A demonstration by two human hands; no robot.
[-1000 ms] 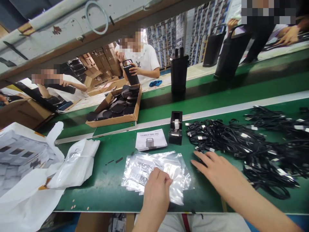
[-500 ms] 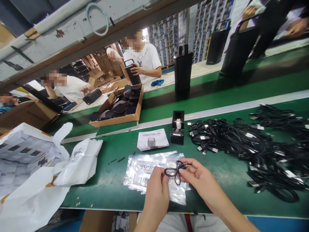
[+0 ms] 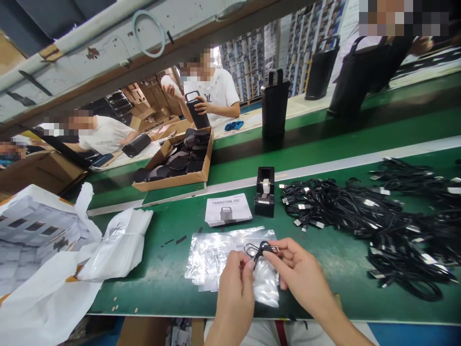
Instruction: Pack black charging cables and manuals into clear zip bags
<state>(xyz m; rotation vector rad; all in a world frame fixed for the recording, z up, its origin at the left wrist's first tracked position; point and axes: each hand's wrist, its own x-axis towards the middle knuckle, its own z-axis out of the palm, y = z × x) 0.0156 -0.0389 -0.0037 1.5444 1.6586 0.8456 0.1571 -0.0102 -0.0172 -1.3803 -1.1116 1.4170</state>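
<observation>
On the flat green worktop (image 3: 165, 283), clear plastic bags (image 3: 201, 262) are lying overlapped. Unlike one second ago, the right hand (image 3: 304, 276) is no longer reaching beside the heap of black cables (image 3: 345, 206); it is pinching a small coiled black cable (image 3: 262, 250) over these bags. The left hand (image 3: 236, 288) is curling near the cable's edge; what it is grasping, I cannot tell.

Green bench (image 3: 154, 288): pale strip (image 3: 324, 166) running lengthwise
Clear bags (image 3: 211, 257): overlapping, clock's centre
White leaflets (image 3: 228, 210): stacked, twelve o'clock
Tape dispenser (image 3: 264, 204): one o'clock
Black cables (image 3: 345, 209): tangled heap, two to three o'clock
White sleeves (image 3: 118, 245): nine o'clock
Cardboard tray (image 3: 176, 179): eleven o'clock
Black handled units (image 3: 274, 108): upright, one o'clock, past the strip
</observation>
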